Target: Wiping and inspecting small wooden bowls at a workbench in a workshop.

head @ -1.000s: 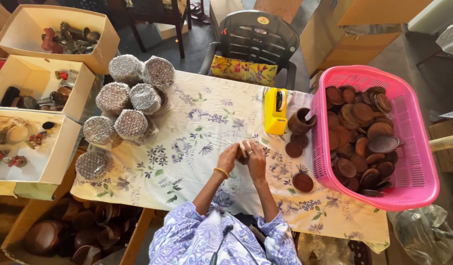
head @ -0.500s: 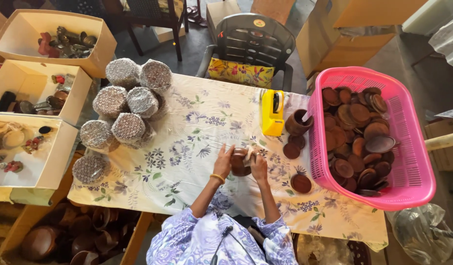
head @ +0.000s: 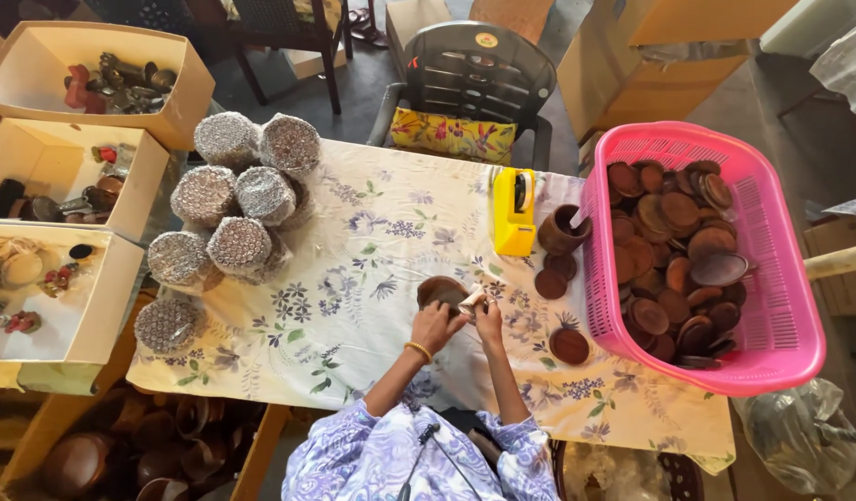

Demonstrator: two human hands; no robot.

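Your left hand point(head: 434, 325) clamped on brown wooden bowl point(head: 440, 291), center of frame. Right hand point(head: 489, 318) pinches small pale piece point(head: 472, 300) at bowl rim. Keep bowl steady, low over table point(head: 372, 232).

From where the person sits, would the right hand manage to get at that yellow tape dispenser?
Probably yes. The tape dispenser stands on bare tablecloth just beyond the right hand, with nothing between them. But both hands are busy on a small brown wooden bowl, so the right would have to let go first.
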